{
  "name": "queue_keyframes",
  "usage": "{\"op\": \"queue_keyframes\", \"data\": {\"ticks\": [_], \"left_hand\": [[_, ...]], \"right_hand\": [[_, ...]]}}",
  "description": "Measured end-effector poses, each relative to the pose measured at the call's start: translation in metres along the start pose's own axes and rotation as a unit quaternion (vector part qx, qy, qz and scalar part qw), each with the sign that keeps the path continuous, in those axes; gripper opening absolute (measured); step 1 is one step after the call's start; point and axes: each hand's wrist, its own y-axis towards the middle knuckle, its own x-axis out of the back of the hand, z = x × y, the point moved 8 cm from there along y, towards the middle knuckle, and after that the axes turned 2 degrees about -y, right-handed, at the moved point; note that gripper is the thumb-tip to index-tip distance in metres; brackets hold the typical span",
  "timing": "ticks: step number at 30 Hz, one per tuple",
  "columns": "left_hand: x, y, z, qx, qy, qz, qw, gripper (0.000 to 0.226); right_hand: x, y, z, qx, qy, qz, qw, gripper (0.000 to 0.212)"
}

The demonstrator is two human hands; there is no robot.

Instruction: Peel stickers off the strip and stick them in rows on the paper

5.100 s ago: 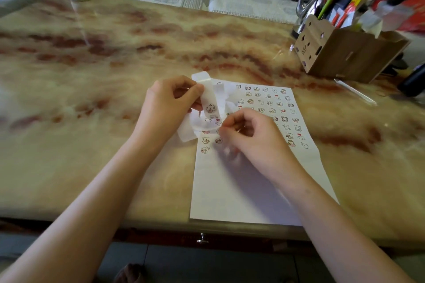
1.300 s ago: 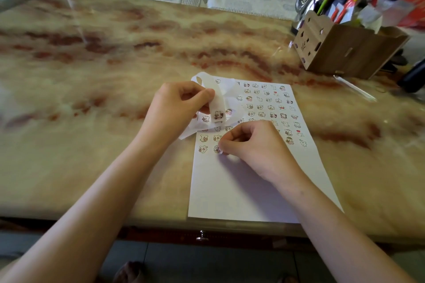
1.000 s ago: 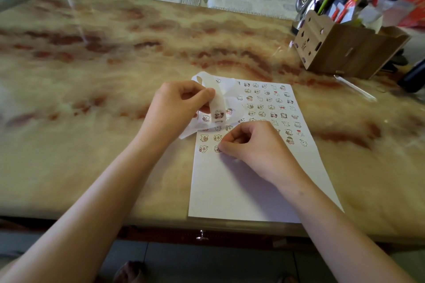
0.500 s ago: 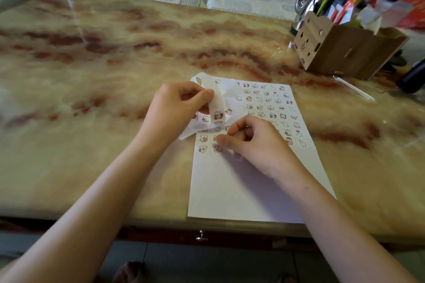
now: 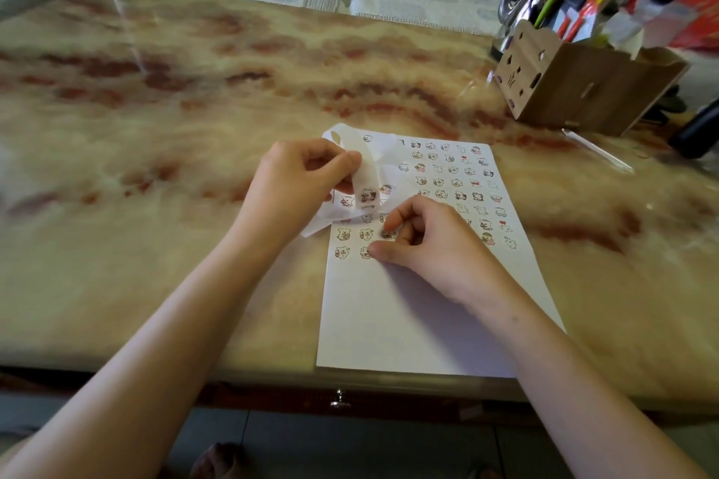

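Pinched between thumb and forefinger of the left hand, the sticker strip loops over the top-left corner of the paper. Right hand, fingers curled, sets its thumb tip on the sheet (whether it holds a sticker cannot be told). Stickers fill the upper half in rows; a wooden organiser stands far right.

Open marble table left of the paper; wooden organiser at far right.
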Motion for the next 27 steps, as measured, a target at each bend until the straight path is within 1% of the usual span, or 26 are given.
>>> {"op": "queue_keyframes", "data": {"ticks": [2,7,10,11,14,16,18,20,22,25,27], "left_hand": [[-0.001,0.000,-0.001,-0.001,0.000,0.001,1.000,0.017],[0.001,-0.001,-0.001,-0.002,0.006,-0.001,1.000,0.018],[0.000,-0.001,-0.001,-0.001,0.004,-0.002,1.000,0.017],[0.000,0.000,-0.001,0.000,0.004,-0.001,1.000,0.017],[-0.001,0.000,-0.001,0.000,0.004,0.001,1.000,0.018],[-0.001,-0.001,0.000,-0.001,0.004,0.002,1.000,0.018],[0.000,-0.001,0.000,-0.002,0.006,0.001,1.000,0.018],[0.000,-0.001,0.000,-0.002,0.005,0.001,1.000,0.018],[-0.001,-0.001,0.000,-0.002,0.004,0.003,1.000,0.018],[-0.001,-0.001,-0.001,-0.006,0.004,0.007,1.000,0.019],[0.000,-0.001,-0.001,-0.006,0.001,0.005,1.000,0.019]], "right_hand": [[0.001,0.001,0.000,0.001,-0.010,0.007,1.000,0.020],[0.002,0.002,-0.003,-0.012,0.018,0.009,1.000,0.018],[-0.002,0.000,-0.001,-0.012,-0.007,0.008,1.000,0.032],[-0.002,-0.001,0.000,-0.010,-0.019,0.011,1.000,0.032],[0.001,0.001,-0.001,-0.016,-0.016,0.016,1.000,0.019],[0.003,0.001,-0.002,-0.024,-0.006,0.007,1.000,0.018],[0.001,-0.001,0.000,-0.029,-0.014,-0.010,0.999,0.031],[-0.001,-0.004,0.004,-0.025,-0.068,-0.036,0.997,0.040],[0.000,-0.004,0.007,-0.021,-0.108,-0.052,0.993,0.037],[0.003,-0.001,0.004,-0.020,-0.083,-0.048,0.995,0.022],[0.004,0.000,0.001,-0.019,-0.071,-0.041,0.996,0.017]]}}
